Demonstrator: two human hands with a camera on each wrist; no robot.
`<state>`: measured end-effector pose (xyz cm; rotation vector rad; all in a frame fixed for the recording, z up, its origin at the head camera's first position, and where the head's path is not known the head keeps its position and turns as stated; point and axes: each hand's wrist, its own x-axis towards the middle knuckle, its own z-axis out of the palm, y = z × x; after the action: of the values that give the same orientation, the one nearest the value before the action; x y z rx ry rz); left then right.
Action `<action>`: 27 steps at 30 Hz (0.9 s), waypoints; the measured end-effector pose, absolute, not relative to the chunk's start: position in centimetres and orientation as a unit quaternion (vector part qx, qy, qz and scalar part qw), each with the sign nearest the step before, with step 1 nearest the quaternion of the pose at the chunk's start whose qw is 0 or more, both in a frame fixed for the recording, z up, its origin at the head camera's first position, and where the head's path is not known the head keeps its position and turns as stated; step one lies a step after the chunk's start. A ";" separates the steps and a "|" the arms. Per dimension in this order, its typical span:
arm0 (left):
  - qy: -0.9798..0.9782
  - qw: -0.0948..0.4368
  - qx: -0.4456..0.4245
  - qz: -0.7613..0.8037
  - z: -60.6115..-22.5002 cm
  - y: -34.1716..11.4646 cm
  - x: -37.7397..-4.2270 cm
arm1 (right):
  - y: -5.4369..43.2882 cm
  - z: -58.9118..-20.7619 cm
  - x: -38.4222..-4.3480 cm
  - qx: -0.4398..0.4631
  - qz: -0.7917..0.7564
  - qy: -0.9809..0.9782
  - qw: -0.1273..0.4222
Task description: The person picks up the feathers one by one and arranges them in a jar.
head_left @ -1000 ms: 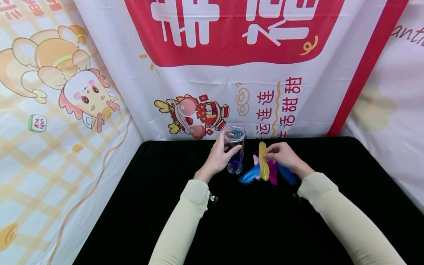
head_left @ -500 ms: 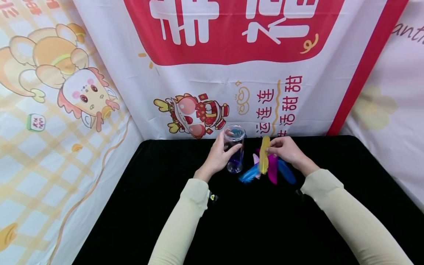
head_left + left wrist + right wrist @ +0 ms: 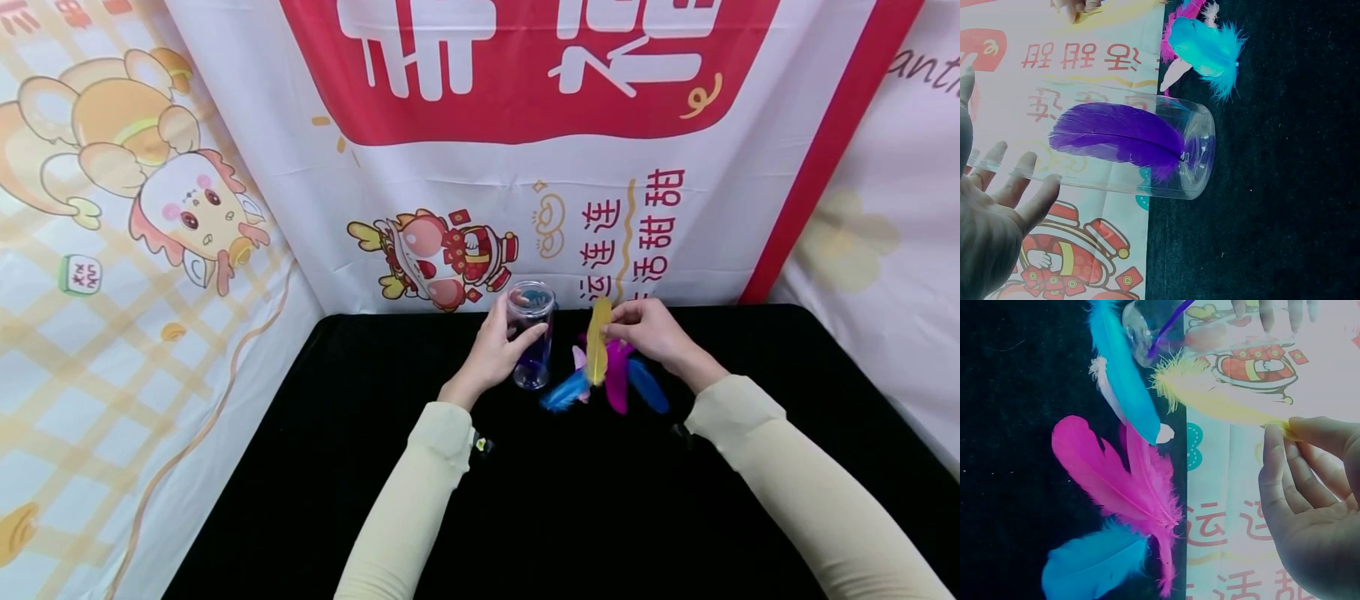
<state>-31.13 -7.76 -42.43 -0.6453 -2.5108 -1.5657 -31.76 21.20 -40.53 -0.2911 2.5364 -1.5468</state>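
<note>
My left hand (image 3: 487, 358) grips a clear plastic jar (image 3: 532, 379), upright on the black tabletop near its back edge. Inside it stands a purple feather (image 3: 1116, 137), seen through the wall in the left wrist view. With thumb and fingertips, my right hand (image 3: 654, 335) pinches a yellow feather (image 3: 597, 354) by one end. Its fluffy end (image 3: 1169, 381) points away from the hand, toward the jar in the right wrist view. Below lie magenta feathers (image 3: 1094, 469), blue feathers (image 3: 647, 386) and a pale pink feather (image 3: 579, 360), some overlapping.
A black cloth (image 3: 525, 500) covers the table. Behind it hangs a white and red printed banner (image 3: 450, 183). Printed sheets form walls on the left (image 3: 90, 350) and right (image 3: 870, 317).
My right hand has risen and moved slightly right, lifting the yellow feather off the pile and uncovering more of the magenta feathers. The left hand and jar stay in place.
</note>
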 end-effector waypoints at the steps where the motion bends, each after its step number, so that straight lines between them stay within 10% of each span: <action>1: -0.828 0.057 -0.213 -0.516 -42.4 -7.8 -31.1 | 21.1 -40.4 -31.7 -0.098 -0.516 0.848 0.076; 27: -0.827 0.054 -0.211 -0.519 -42.4 -7.8 -31.2 | 19.8 -36.2 -31.0 -0.129 -0.559 0.819 -0.011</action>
<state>-31.15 -7.76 -42.35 -0.6413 -2.5110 -1.5755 -31.03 19.79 -36.19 -0.4084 2.5927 -1.7678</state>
